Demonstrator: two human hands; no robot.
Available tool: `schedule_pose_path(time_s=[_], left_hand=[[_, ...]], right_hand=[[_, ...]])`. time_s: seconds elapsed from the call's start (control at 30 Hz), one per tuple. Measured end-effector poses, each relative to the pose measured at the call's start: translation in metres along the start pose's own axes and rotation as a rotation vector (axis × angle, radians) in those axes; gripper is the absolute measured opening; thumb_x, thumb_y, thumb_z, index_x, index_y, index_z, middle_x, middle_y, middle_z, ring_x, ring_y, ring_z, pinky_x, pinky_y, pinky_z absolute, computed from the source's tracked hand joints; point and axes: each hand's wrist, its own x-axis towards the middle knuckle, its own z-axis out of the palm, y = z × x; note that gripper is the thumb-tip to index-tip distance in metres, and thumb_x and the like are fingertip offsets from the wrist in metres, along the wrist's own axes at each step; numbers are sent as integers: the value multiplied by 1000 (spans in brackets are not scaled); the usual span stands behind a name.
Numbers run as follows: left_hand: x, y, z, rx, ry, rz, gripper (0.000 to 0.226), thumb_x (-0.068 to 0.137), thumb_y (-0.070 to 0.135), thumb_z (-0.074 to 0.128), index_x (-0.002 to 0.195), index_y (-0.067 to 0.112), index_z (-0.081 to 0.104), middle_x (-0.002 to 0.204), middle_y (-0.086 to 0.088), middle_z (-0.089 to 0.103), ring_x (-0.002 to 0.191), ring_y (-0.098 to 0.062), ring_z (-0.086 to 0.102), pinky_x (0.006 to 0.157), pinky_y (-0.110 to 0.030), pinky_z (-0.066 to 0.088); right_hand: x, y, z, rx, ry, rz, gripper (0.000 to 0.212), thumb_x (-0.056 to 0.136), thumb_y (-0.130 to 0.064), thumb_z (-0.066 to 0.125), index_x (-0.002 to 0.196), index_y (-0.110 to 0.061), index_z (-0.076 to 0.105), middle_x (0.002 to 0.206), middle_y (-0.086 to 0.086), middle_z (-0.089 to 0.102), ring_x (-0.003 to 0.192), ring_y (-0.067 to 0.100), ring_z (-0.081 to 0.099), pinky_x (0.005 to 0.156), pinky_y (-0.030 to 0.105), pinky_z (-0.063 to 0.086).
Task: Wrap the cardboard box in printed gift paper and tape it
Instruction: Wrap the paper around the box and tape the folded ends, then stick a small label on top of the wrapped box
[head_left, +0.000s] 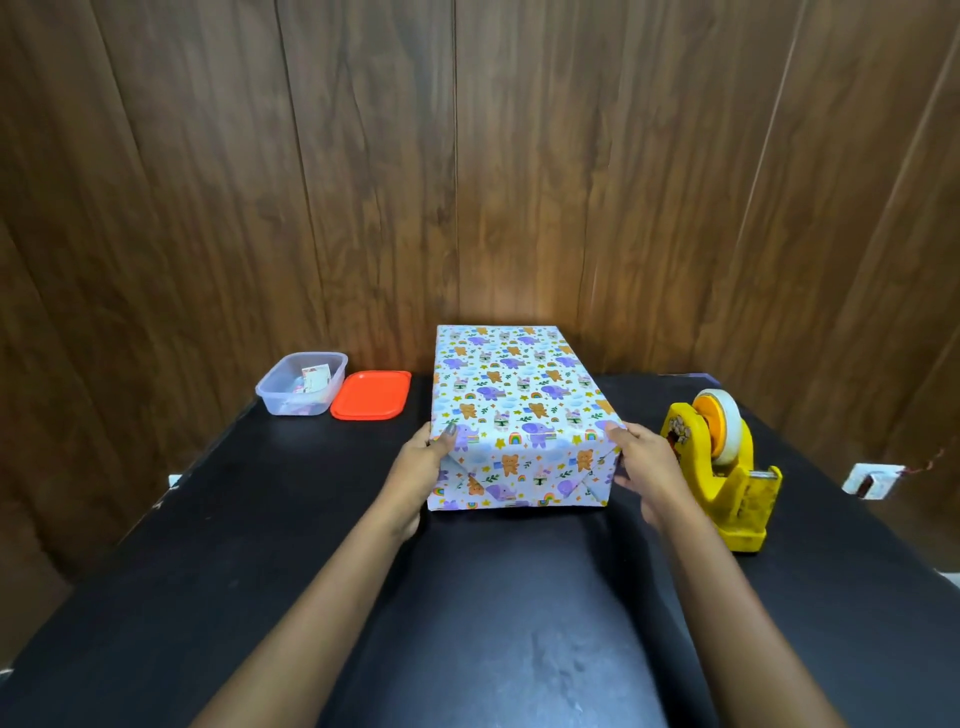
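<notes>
Nearest the camera: black table (519, 623), glossy, with both bare forearms reaching forward over it. Left hand (421, 467) grasps the box (514, 410) at its near-left corner, thumb hooked over the top edge, palm against the left side; the fingers are hidden behind the hand. Right hand (649, 462) mirrors it on the near-right corner, thumb on the top edge, fingers curled along the right side. I can't tell how hard either hand squeezes. The box sits flat on the table, roughly centred, long axis running away from the camera and its far end close to the wall. It's fully covered in gift paper (519, 364), white with purple elephants, orange bears and rainbows. The near end face shows folded flaps, with diagonal creases at both lower corners. No tape strips can be made out on it at this size. Just right of the right hand is a yellow tape dispenser (727, 488), standing upright with a white tape roll (724, 421) on an orange hub. Farther back on the left an orange lid (371, 395) lies flat, just beside the box. Left of the lid, touching or almost touching it, is a clear plastic tub (298, 384), open, with small items inside too blurred to identify. Behind everything is a brown wood-panel wall (519, 156).
</notes>
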Motion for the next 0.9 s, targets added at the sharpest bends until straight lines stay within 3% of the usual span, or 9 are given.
schedule_pose_path(time_s=[0.23,0.3,0.43,0.57,0.63,0.7,0.77,0.83,0.9], left_hand=[[4,3,7,25,51,-19,27,96,34,48,120,23,55,103,3,68,95,-16,64,76,-28,48],[2,3,8,58,55,-15,25,97,33,46,119,24,56,95,7,69,91,-14,63,80,-30,46],[-10,2,3,95,44,-37,22,98,30,45,114,23,58,103,5,67,85,-10,61,79,-29,46],[-19,7,1,77,34,-64,15,97,27,47,107,23,59,93,5,69,77,-8,64,58,-20,50],[-19,12,-2,115,53,-71,19,96,28,48,109,19,58,91,3,70,82,-12,65,58,-22,49],[-13,16,-11,178,113,-46,30,95,31,49,117,12,57,103,-1,68,98,-16,60,69,-26,44],[-9,24,-24,211,193,13,23,95,27,49,110,12,59,103,0,61,97,-16,55,71,-28,39],[-3,34,-41,240,239,70,15,94,16,46,93,15,61,97,-1,64,93,-16,57,72,-27,40],[6,47,-58,258,279,122,22,93,8,41,82,15,59,90,-3,67,86,-13,60,71,-26,40]], right_hand=[[6,-7,-5,-8,-26,28,18,97,-20,50,110,-9,56,100,8,65,74,11,60,59,24,44],[5,-7,-7,-23,-15,29,13,96,-18,51,103,-9,56,101,9,65,74,12,60,59,24,44],[0,-3,-12,-88,25,25,13,91,-16,55,79,-14,50,99,12,66,81,21,61,59,26,45],[-5,-6,-12,-158,-2,2,10,92,-18,54,84,-12,51,99,10,66,78,17,61,66,31,49],[-4,-7,-8,-349,58,-119,10,90,-19,55,93,-10,53,102,10,65,89,24,62,78,39,51],[-3,-10,-1,-551,148,-303,15,86,-18,55,98,-9,57,107,10,61,103,30,56,83,40,45],[-8,-18,13,-618,194,-419,23,87,-17,54,107,-9,61,114,8,59,111,29,49,89,39,40],[-12,-30,33,-623,222,-474,19,89,-15,48,95,-11,65,106,5,63,106,26,50,93,39,38],[-9,-42,57,-612,233,-479,23,87,-12,44,74,-11,62,87,4,64,90,24,52,90,39,40]])
